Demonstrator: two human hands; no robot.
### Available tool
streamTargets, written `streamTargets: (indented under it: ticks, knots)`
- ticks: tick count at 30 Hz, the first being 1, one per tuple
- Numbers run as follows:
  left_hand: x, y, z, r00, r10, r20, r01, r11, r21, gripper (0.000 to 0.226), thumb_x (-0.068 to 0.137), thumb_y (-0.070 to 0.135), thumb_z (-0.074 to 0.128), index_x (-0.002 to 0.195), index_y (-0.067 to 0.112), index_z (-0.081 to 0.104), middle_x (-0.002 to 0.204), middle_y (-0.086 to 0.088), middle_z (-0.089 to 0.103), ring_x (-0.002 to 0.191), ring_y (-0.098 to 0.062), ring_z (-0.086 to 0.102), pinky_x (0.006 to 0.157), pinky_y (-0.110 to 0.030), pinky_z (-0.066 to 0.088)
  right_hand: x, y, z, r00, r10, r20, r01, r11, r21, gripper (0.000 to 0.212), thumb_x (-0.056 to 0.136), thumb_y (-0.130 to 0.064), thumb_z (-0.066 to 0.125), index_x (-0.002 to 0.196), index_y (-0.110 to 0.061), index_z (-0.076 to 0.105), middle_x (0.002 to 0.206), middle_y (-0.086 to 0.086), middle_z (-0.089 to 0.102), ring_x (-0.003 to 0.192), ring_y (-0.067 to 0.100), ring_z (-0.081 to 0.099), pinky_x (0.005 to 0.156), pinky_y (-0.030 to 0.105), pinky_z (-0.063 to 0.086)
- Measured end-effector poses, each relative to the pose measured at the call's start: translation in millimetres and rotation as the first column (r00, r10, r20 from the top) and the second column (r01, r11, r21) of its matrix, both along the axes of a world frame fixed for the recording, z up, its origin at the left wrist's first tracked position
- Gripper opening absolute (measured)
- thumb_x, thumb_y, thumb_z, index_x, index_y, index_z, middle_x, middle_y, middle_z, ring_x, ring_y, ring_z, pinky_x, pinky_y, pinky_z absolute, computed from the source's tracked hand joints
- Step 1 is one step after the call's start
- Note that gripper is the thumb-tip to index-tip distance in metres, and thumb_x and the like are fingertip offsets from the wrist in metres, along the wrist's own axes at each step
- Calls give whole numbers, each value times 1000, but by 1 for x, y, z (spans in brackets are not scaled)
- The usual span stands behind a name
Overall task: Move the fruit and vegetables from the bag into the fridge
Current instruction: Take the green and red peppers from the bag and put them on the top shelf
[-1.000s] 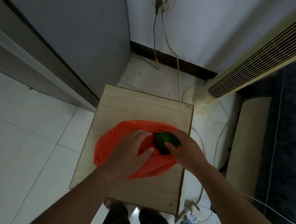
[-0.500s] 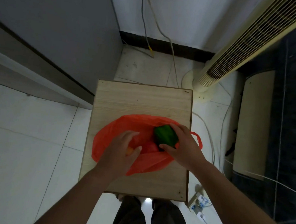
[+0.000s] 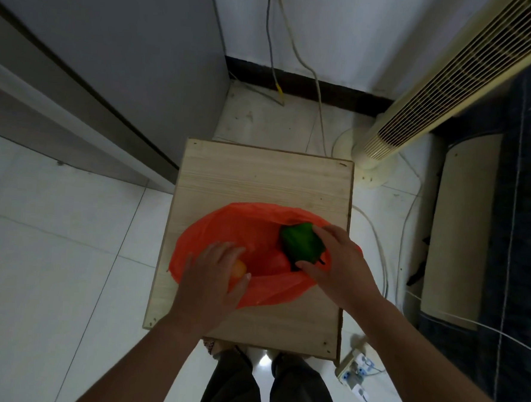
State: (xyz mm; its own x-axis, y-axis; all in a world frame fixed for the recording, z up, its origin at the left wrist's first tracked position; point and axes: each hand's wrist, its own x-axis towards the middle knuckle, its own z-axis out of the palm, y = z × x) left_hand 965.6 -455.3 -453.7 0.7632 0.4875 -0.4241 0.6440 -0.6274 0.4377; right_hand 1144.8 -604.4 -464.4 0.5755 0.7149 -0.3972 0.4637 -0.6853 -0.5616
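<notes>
Green pepper (image 3: 300, 243) gripped by right hand (image 3: 341, 267); left hand (image 3: 209, 278) grasps orange (image 3: 239, 269) in bag (image 3: 225, 229).

Bare left hand (image 3: 209, 278) and bare right hand (image 3: 341, 267), ungloved. Forearms (image 3: 404, 349) bare too, uncovered all the way to the lower edge of the view. Below, dark grey trousers (image 3: 234, 385), loose and softly creased, with a narrow gap between the two legs. At the left hem, just the tip of a shoe (image 3: 213, 348), pale with a fine speckled pattern; kind hard to tell.
</notes>
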Motion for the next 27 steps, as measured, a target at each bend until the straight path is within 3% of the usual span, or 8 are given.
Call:
streamTargets:
  ticks: [4,8,12,16,18,22,27]
  knots:
    - [-13,-1,-2,995,99,-9,-100,988,-115,75,74,67,27,135,26,44,136,3,46,124,-14,43,102,-29,34,1,2,0,997,-33,-70,34,999,10,79,75,-40,72,141,-24,31,141,-2,39,125,17,42,97,24,36]
    - [-15,-2,3,990,139,21,-134,979,-156,72,75,65,34,134,26,45,135,4,48,123,-12,44,99,-25,32,2,1,-4,994,-69,-88,70,997,8,78,71,-43,73,138,-28,35,133,-5,49,117,14,49,94,25,43]
    - [-2,0,18,987,145,64,-133,977,-165,64,79,57,41,135,28,43,137,5,44,127,-12,39,104,-29,32,2,0,13,994,-87,-61,91,993,72,75,70,-43,73,135,-28,39,123,-12,51,107,8,51,87,21,45]
    - [23,3,33,988,103,119,-91,991,-100,56,84,52,53,135,31,41,141,7,41,132,-13,35,108,-49,32,1,-2,39,993,-107,-55,115,977,182,70,72,-38,74,133,-25,42,114,-15,47,102,4,48,83,14,39]
    - [36,3,40,987,68,146,-59,996,-65,57,85,47,58,137,33,37,144,9,37,135,-12,30,110,-51,28,1,-2,46,990,-119,-70,131,968,214,67,73,-39,72,131,-25,43,116,-13,48,103,3,48,83,12,40]
    - [55,7,55,977,-17,213,49,988,-146,74,79,45,67,142,35,29,148,13,29,137,-7,23,112,-26,18,5,0,59,976,-119,-185,163,956,243,70,72,-41,72,133,-29,40,120,-13,46,109,7,51,87,28,52]
    - [52,11,53,973,-121,194,157,971,-181,88,71,45,75,143,36,24,149,14,27,136,-7,25,113,-31,26,5,16,70,956,-12,-294,78,974,214,72,71,-45,72,133,-40,36,128,-13,47,114,7,50,94,34,50]
